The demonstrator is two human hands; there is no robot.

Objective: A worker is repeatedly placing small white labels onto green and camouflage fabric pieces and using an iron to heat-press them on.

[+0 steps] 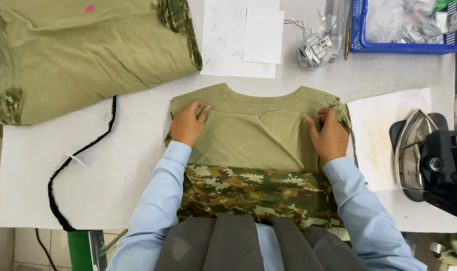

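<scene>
— What does the work rest on?
— A wide desk (113,165) covered in flat white cloth, evenly lit, with no hard shadows.
— And beneath it?
— At the lower left, pale tiled floor (25,248) with a thin black cable (43,248) trailing across it, beside a green upright post (79,250).

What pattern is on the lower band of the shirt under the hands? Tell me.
Green-and-brown pixelated camouflage on the lower band; the rest of the shirt is plain olive. Head view.
</scene>
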